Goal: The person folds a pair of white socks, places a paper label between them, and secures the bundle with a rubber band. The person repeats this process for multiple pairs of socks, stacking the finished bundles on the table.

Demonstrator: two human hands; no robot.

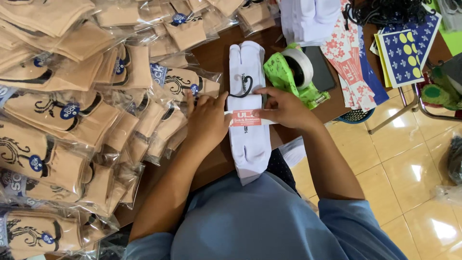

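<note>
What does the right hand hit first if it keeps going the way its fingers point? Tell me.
The right hand points leftward across the white socks. It would probably meet the left hand first, beside the paper band; depth is unclear.

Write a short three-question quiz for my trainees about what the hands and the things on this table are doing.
1. True or false: both hands rest on the white socks.
2. What wraps around the middle of the socks?
A) a rubber band
B) a paper band
C) a string
3. What green thing stands just beyond the right hand?

Key
1. True: the left hand and the right hand press the socks from either side on the brown table.
2. B: a red and white paper band.
3. A tape dispenser with a roll of tape.
</note>
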